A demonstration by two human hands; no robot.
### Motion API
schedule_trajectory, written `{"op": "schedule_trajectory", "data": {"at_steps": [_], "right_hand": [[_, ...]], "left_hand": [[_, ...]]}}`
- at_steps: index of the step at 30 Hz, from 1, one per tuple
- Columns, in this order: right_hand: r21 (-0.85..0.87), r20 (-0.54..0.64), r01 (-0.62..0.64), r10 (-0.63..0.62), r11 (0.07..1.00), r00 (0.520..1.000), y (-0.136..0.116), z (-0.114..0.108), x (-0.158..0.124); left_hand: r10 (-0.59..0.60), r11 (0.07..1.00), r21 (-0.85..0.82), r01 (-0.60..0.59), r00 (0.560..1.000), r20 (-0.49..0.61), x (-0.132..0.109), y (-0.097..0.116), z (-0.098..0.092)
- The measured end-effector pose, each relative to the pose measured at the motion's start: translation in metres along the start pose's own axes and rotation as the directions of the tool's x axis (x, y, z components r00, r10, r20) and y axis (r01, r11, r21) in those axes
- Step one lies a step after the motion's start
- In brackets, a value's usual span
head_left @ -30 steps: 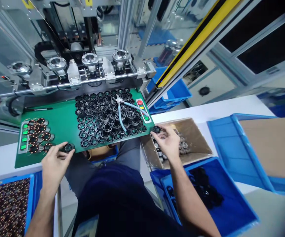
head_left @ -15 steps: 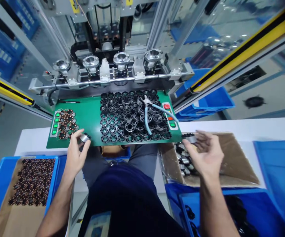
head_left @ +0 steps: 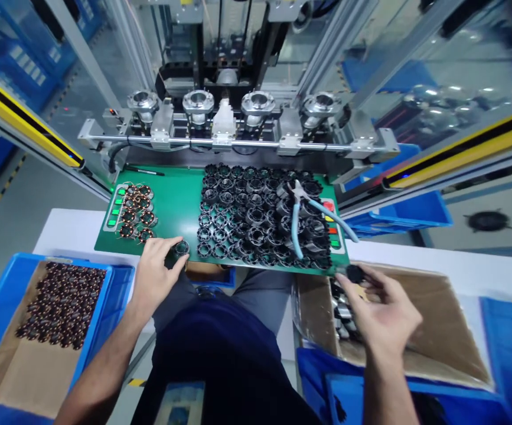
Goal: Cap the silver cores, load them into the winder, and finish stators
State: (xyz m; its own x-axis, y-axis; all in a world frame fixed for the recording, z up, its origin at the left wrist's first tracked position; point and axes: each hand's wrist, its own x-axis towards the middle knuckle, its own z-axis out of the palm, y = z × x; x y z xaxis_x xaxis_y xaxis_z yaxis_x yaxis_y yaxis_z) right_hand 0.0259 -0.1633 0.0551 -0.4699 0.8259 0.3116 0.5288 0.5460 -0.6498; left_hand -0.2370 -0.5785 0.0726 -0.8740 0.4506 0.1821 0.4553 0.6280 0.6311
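My left hand (head_left: 156, 273) is closed around a small black ring part (head_left: 181, 247) at the near edge of the green mat (head_left: 173, 206). Fingers of my right hand (head_left: 382, 310) pinch another black ring part (head_left: 354, 273) just above the cardboard box (head_left: 437, 319) to the right of the mat. A dense batch of black ring parts (head_left: 256, 215) covers the mat's middle, with blue-handled pliers (head_left: 315, 215) lying on top. Several copper-wound coils (head_left: 135, 211) sit at the mat's left end.
A machine with several metal fixtures (head_left: 229, 106) stands behind the mat. A blue bin of wound coils (head_left: 56, 304) sits at the left. More blue bins (head_left: 397, 212) lie at the right and near my lap. Yellow-black guard bars (head_left: 25, 121) flank the station.
The view has swung left. My left hand has moved right along the mat's near edge with its part. My right hand has dropped lower over the cardboard box.
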Motion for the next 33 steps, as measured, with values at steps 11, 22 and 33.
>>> {"op": "schedule_trajectory", "data": {"at_steps": [11, 22, 33], "right_hand": [[0.025, 0.004, 0.181, -0.181, 0.983, 0.983, -0.071, -0.034, 0.091], [-0.112, 0.391, 0.585, -0.506, 0.803, 0.769, -0.245, 0.086, 0.349], [-0.171, 0.616, 0.706, -0.485, 0.687, 0.621, -0.250, 0.118, 0.411]], "left_hand": [[0.269, 0.963, 0.009, -0.270, 0.957, -0.106, 0.081, 0.044, -0.054], [0.401, 0.895, 0.141, -0.423, 0.902, 0.160, 0.398, 0.190, -0.008], [0.290, 0.941, 0.082, -0.327, 0.910, 0.297, 0.461, 0.172, 0.023]]}}
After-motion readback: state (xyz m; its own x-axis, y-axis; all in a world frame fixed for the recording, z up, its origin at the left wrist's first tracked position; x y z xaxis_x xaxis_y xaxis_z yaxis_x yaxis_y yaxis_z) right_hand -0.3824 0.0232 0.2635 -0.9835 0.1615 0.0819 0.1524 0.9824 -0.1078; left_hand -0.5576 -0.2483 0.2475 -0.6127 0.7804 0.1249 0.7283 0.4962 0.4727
